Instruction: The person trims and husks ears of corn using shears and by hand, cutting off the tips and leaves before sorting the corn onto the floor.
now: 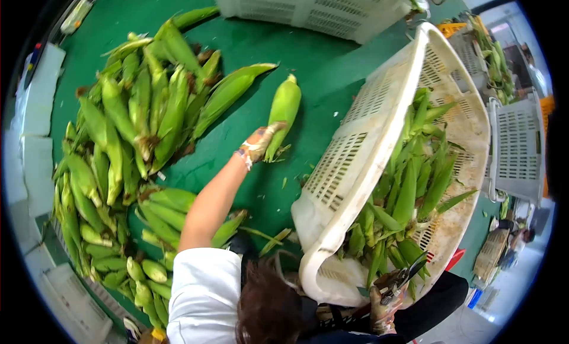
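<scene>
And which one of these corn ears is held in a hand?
The light-green ear gripped by the left hand, apart from the big heap and to its right. No hand grips any in the heap.

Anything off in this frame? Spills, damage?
Minor mess only. Loose husk scraps lie on the green table between the corn pile and the white basket, outside the basket where other leafy pieces sit. The basket's inside has brown stains. No clear damage visible.
</scene>
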